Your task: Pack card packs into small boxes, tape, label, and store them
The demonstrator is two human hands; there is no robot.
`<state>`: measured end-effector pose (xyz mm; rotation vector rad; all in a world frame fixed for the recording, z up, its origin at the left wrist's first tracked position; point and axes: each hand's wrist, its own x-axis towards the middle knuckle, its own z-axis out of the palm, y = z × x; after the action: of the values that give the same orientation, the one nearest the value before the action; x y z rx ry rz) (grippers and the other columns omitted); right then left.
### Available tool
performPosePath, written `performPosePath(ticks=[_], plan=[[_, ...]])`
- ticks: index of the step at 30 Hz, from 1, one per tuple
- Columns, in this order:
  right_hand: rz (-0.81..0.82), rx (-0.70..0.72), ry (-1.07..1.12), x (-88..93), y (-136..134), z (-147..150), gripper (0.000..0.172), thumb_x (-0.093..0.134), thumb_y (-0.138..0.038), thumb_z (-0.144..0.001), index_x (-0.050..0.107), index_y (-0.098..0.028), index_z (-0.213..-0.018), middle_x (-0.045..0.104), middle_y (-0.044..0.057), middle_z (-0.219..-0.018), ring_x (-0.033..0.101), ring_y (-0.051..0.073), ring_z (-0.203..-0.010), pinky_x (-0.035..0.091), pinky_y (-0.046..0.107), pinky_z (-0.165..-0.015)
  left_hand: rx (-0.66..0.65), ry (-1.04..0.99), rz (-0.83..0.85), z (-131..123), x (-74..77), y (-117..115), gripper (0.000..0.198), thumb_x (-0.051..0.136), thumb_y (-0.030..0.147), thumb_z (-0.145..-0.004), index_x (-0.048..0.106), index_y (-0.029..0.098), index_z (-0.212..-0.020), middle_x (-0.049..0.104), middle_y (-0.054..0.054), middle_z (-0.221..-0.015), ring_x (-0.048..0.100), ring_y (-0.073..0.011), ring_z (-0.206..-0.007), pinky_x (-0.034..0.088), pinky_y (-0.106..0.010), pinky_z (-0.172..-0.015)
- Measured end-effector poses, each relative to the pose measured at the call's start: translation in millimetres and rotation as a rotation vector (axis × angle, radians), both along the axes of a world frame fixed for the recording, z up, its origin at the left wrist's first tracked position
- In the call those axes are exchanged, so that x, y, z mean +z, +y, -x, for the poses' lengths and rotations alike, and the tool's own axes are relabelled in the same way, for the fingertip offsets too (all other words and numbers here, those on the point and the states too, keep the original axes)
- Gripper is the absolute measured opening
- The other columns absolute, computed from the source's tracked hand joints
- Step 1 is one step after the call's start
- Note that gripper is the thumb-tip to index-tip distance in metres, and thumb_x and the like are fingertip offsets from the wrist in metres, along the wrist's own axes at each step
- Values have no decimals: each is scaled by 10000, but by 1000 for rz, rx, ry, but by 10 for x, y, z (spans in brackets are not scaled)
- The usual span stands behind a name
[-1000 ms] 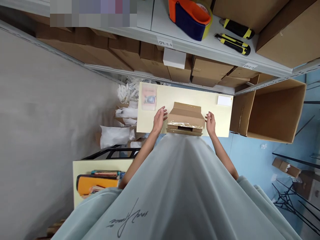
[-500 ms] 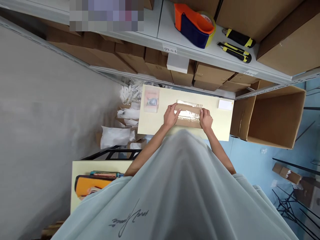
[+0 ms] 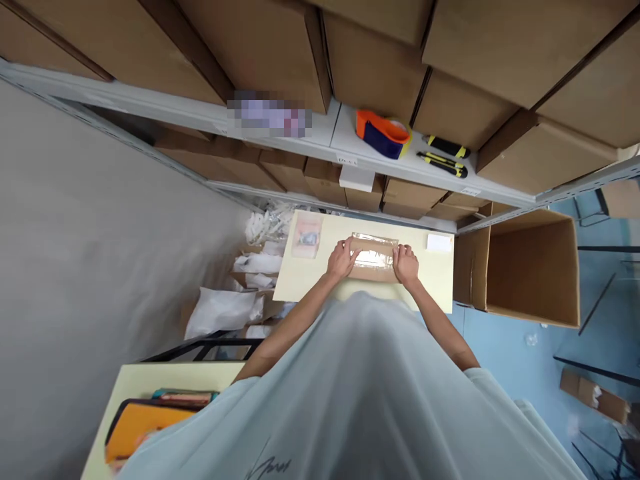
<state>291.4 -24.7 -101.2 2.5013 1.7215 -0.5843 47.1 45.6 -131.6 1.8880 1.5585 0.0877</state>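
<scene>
A small brown cardboard box [image 3: 374, 259] with clear shiny tape across its top lies on a pale yellow table [image 3: 310, 280]. My left hand [image 3: 342, 259] presses on its left end with fingers curled over the top. At the right end my right hand [image 3: 405, 263] does the same. Both hands hold the box flat between them. My light grey shirt hides the table's near edge.
A clear bag with small parts [image 3: 307, 235] lies at the table's left, a white card [image 3: 439, 243] at its right. A large open carton [image 3: 530, 268] stands to the right. The shelf above carries an orange tape dispenser [image 3: 382, 133], two yellow-black knives [image 3: 444, 155] and many boxes. White bags [image 3: 223, 308] lie left.
A second ago my hands were open beside the box with its flaps up. They have closed onto its ends and the top is flat. My head has tilted up, showing more shelf.
</scene>
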Motion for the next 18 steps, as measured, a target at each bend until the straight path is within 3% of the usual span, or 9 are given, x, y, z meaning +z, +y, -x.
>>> performPosePath(ticks=[3, 5, 7, 10, 12, 14, 16, 18], plan=[[-130, 60, -12, 186, 159, -39, 506, 408, -345, -1257, 626, -84, -1631, 648, 286, -1671, 674, 359, -1472, 488, 474, -1268, -45, 26, -97, -6, 161, 156, 696, 497, 469, -1194, 451, 91, -1777, 537, -320, -1751, 577, -462, -1604, 493, -587, -1319], [-270, 132, -16, 431, 459, -72, 533, 383, -341, -1248, 629, -66, -1632, 664, 294, -1656, 643, 375, -1505, 444, 524, -1324, -71, -8, -187, -95, 362, 390, 687, 472, 447, -1196, 463, 64, -1766, 517, -334, -1775, 530, -467, -1652, 454, -612, -1354], [-423, 215, -36, 778, 905, -90, 569, 347, -355, -1244, 618, -54, -1644, 656, 296, -1663, 610, 385, -1532, 400, 553, -1363, -97, -75, -295, -252, 662, 721, 676, 454, 428, -1195, 471, 59, -1761, 510, -330, -1787, 518, -456, -1664, 445, -615, -1362], [-575, 306, -67, 1359, 1694, -56, 590, 323, -310, -1222, 551, -52, -1701, 595, 293, -1727, 565, 386, -1575, 385, 567, -1379, -79, -159, -443, -554, 1242, 1273, 668, 459, 397, -1185, 483, 56, -1759, 510, -317, -1788, 519, -459, -1653, 440, -623, -1361], [-579, 333, -99, 1671, 2165, 7, 606, 349, -255, -1191, 483, -27, -1736, 564, 308, -1743, 544, 385, -1597, 387, 582, -1380, -68, -212, -539, -740, 1626, 1569, 631, 470, 342, -1168, 521, 76, -1737, 516, -295, -1783, 508, -439, -1660, 427, -605, -1376], [-506, 320, -133, 1864, 2517, 83, 613, 375, -194, -1152, 473, 1, -1724, 552, 324, -1748, 544, 391, -1606, 401, 583, -1369, -48, -265, -599, -876, 1932, 1745, 614, 486, 302, -1149, 542, 109, -1730, 522, -262, -1784, 501, -416, -1667, 421, -587, -1391], [-384, 297, -153, 1951, 2740, 148, 593, 400, -146, -1124, 506, 29, -1681, 578, 338, -1723, 563, 390, -1614, 404, 562, -1373, -17, -295, -617, -954, 2122, 1796, 608, 496, 271, -1134, 558, 117, -1719, 520, -250, -1784, 514, -406, -1652, 420, -582, -1398], [-279, 282, -154, 1978, 2866, 179, 566, 462, -132, -1110, 533, 48, -1642, 612, 345, -1691, 588, 385, -1617, 405, 533, -1383, 5, -329, -617, -985, 2194, 1754, 590, 501, 242, -1123, 582, 124, -1695, 541, -246, -1761, 537, -400, -1624, 425, -590, -1396]])
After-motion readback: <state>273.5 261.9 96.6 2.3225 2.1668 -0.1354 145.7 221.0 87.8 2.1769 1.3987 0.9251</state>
